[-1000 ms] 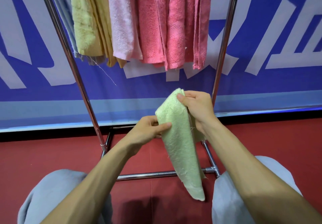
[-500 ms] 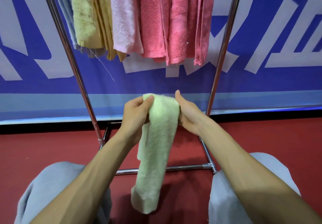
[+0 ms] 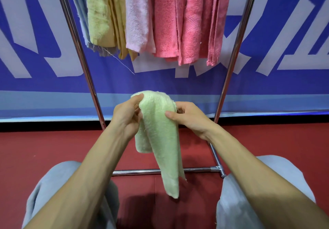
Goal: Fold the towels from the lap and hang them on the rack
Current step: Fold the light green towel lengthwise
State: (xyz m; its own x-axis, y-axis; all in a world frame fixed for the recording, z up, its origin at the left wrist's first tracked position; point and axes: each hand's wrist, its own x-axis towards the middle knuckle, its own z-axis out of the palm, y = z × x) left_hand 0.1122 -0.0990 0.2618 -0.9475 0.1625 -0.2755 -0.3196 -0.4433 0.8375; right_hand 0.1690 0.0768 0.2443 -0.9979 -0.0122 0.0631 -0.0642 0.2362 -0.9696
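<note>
holding a pale green terry towel (image 3: 158,132) up between our knees, we have it draped over in a fold, its rounded top at the level of our hands and two tails hanging down, the shorter one on the left and the longer one reaching below the rack's lower bar. our left hand (image 3: 127,115) is closed on the towel's upper left edge, thumb pressed on the top of the fold and fingers tucked behind the cloth. our right hand (image 3: 188,117) pinches the right edge, thumb laid flat on the front of the towel, fingers curled behind it. the towel touches nothing but our two hands; it hangs clear of our grey trouser legs (image 3: 236,198) and the red floor (image 3: 35,148).

ahead of us stands the chrome metal clothes rack (image 3: 233,54), its two uprights slanting up and a low crossbar running between our knees. from its top hang a row of folded towels, side by side and touching: a yellow-green towel (image 3: 98,13), a tan towel (image 3: 118,17), a pale pink towel (image 3: 137,15), and several coral pink towels (image 3: 190,20). behind the rack runs a blue banner with large white shapes (image 3: 284,38).
</note>
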